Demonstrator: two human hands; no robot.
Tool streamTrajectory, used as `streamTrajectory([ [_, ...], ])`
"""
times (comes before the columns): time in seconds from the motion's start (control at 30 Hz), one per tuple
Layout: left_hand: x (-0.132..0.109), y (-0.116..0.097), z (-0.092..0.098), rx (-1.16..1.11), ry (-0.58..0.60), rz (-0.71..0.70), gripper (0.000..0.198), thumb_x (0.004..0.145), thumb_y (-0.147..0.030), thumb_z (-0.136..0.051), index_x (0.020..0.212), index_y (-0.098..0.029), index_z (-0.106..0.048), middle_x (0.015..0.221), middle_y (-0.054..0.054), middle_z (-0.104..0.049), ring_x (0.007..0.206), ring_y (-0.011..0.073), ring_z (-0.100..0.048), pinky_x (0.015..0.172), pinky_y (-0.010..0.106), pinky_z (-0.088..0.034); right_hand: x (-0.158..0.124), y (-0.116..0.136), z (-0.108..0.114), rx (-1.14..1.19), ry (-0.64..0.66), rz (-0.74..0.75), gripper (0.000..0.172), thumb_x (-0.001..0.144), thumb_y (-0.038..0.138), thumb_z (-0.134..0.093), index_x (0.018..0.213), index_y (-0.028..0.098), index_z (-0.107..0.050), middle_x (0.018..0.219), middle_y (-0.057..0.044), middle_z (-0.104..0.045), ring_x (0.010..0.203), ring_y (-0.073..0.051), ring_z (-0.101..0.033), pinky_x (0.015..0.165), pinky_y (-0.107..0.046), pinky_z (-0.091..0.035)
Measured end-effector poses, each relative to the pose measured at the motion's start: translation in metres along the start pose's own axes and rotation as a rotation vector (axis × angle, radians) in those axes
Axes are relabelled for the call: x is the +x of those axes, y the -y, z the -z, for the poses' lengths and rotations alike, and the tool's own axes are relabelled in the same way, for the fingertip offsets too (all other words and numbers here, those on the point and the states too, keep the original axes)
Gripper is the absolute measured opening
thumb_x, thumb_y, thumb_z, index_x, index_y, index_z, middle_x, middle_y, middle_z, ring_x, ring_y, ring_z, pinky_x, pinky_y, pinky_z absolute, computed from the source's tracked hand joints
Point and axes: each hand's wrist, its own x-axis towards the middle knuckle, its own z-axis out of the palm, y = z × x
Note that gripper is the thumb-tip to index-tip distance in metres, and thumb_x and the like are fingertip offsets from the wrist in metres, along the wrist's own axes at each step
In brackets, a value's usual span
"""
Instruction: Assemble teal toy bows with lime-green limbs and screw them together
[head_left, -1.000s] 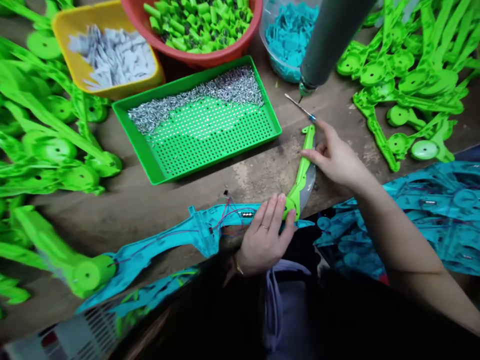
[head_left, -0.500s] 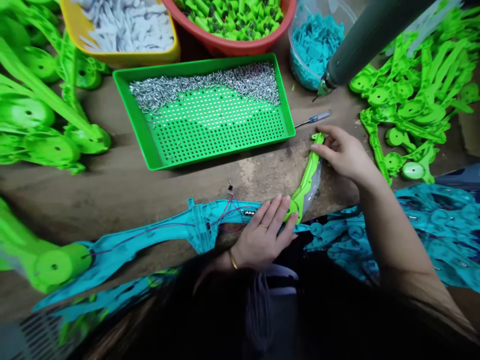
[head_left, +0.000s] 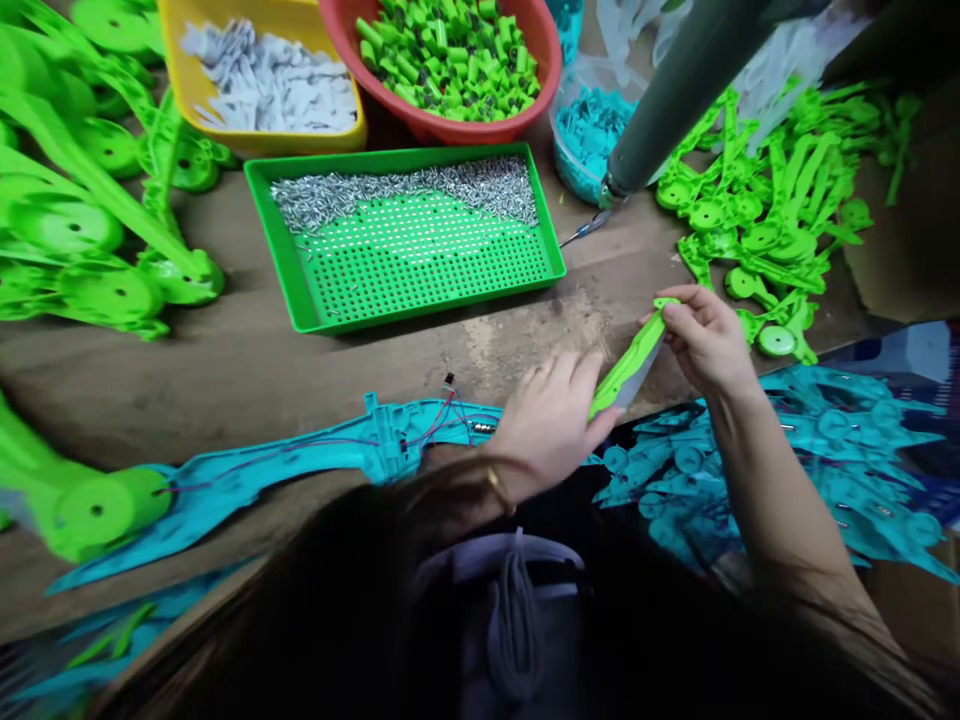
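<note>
My right hand pinches the upper end of a light-green plastic arm piece with a grey edge. At its lower end, my left hand closes round the piece, thumb below and fingers above, hiding that end. Beneath my left hand runs a long blue plastic toy-bow half, lying along the table's near edge. Thin red and dark wires, a small black connector and a metal spring show on it. A green arm with a round hub sits at its left end.
A green perforated tray holds many screws, with a screwdriver beside it. Behind are yellow, red and clear tubs of parts. A dark pole slants overhead. Green parts and blue halves pile up right.
The green arm piece has tilted further right at its upper end, with my right hand moving right and down. My left hand has shifted from lying flat to closing round its lower end.
</note>
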Motion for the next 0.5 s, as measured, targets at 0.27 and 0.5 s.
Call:
streamTrajectory([
  [0.27,0.033,0.004,-0.001,-0.362,0.293,0.089,0.019,0.089,-0.032,-0.057,0.085,-0.015,-0.064,0.066,-0.002,-0.059,0.059,0.0122,-0.05,0.058,0.025,-0.035,-0.022,-0.003,-0.008,0.024,0.016,-0.024,0.056,0.07,0.068,-0.063,0.105,0.026,-0.05,0.084,0.0,-0.064,0.082,-0.018,-0.066,0.067,-0.03,-0.052],
  [0.5,0.035,0.001,-0.002,-0.304,0.282,0.072,0.022,0.089,-0.032,-0.058,0.075,-0.015,-0.061,0.063,-0.002,-0.057,0.054,0.011,-0.047,0.055,0.025,-0.032,-0.039,-0.023,-0.028,0.167,0.055,-0.148,0.038,0.059,0.041,-0.083,0.079,0.019,-0.058,0.067,0.003,-0.06,0.059,-0.011,-0.056,0.058,-0.025,-0.046],
])
